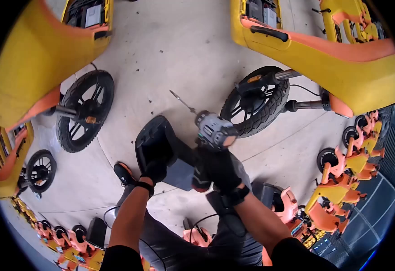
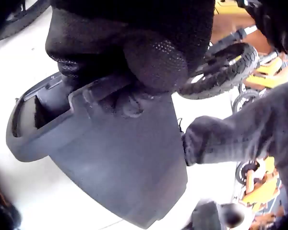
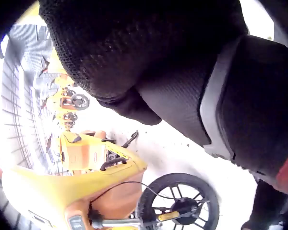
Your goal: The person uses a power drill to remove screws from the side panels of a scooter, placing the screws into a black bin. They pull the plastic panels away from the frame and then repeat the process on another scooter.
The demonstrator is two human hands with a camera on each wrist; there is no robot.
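In the head view my left hand (image 1: 154,170), in a black glove, grips the edge of a hollow black plastic shell (image 1: 181,174). The left wrist view has the gloved fingers (image 2: 156,60) curled over the rim of the shell, whose broad smooth side faces the camera. My right hand (image 1: 220,169), also gloved in black, is wrapped around the handle of a grey and black cordless drill (image 1: 213,131). A long thin bit points forward and left from the drill, over the floor. In the right wrist view the glove (image 3: 149,48) hides much of the handle.
Large yellow and orange bikes stand at both sides, with a front wheel (image 1: 85,110) at left and another wheel (image 1: 256,101) close beyond the drill. More orange and yellow bikes (image 1: 337,185) line the right. A shoe (image 1: 124,174) rests on the pale floor (image 1: 161,58).
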